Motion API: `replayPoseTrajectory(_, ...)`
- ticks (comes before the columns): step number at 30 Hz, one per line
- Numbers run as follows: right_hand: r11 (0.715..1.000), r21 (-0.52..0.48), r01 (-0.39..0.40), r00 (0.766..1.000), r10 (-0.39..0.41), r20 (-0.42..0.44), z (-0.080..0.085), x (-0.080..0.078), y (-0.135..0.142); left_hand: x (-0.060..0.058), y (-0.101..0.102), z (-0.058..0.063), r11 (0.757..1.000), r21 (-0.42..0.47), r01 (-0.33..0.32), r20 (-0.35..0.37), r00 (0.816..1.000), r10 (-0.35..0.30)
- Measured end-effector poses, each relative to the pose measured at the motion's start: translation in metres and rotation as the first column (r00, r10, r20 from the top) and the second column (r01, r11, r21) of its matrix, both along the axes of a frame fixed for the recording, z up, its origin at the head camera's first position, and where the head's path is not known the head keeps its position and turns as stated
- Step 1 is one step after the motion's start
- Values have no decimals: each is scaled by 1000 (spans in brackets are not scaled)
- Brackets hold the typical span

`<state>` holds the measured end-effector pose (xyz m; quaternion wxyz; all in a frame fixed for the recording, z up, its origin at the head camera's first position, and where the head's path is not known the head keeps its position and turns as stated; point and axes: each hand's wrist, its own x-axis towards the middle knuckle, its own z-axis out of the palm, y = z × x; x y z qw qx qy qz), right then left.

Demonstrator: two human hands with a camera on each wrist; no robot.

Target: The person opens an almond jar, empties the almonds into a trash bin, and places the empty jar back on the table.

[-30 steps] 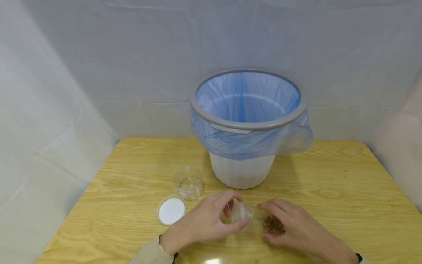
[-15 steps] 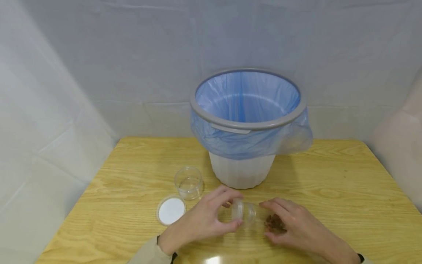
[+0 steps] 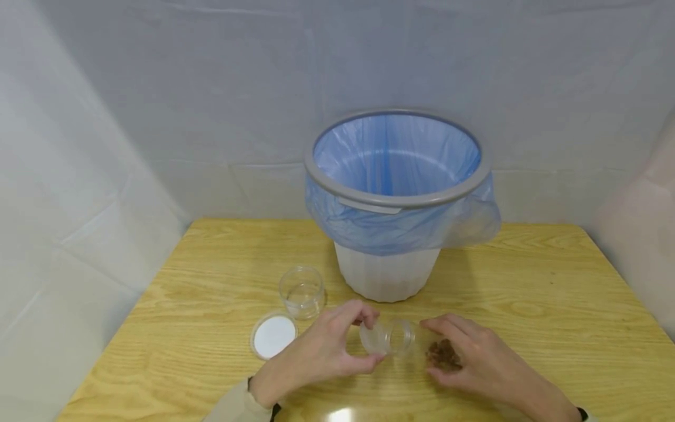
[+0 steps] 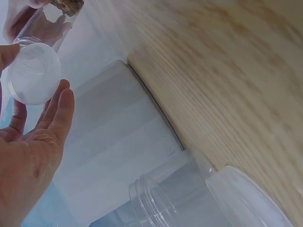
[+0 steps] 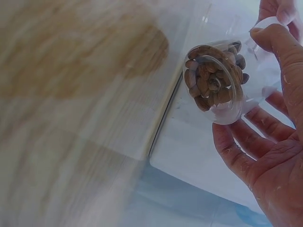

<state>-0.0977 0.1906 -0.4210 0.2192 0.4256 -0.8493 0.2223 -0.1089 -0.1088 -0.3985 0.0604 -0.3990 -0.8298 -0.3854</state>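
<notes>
My right hand (image 3: 482,360) grips a clear plastic jar (image 3: 403,337), tilted on its side with its threaded mouth toward the left. Brown almond-like nuts (image 5: 215,78) lie gathered at the bottom end of the jar, as the right wrist view shows. Between thumb and fingers, my left hand (image 3: 321,346) pinches a round translucent lid (image 3: 372,339). The lid is off the jar, just left of its mouth, and overlaps the rim in the left wrist view. Behind the left hand stands a second clear jar (image 3: 287,300), uncovered, with a white-centred round lid (image 3: 274,337) lying flat in front of it.
A white waste bin (image 3: 387,272) stands at the back middle of the wooden table (image 3: 554,310). Its blue liner bag (image 3: 390,231) folds over a grey rim (image 3: 392,201). White sheeting (image 3: 211,88) hangs behind and at the sides.
The left hand has drawn the lid leftward off the jar, so the jar's threaded mouth now shows. The right hand has shifted slightly right with the jar.
</notes>
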Motion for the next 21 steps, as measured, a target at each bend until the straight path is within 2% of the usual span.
replayPoseTrajectory(4,1000,-21,-9,1000,9,-3,0,0,2,0,-1,-1,1000,-17,-7,-44,999,6)
replayPoseTrajectory(12,1000,-8,23,999,-23,24,2,2,5,1,-3,-1,994,-101,-51,-74,996,44)
replayPoseTrajectory(16,999,-6,36,999,-36,20,3,1,7,1,-4,-1,986,-149,-75,-62,996,66)
replayPoseTrajectory(21,999,-16,31,999,-31,19,6,1,10,1,-5,0,967,-232,-104,-13,994,104)
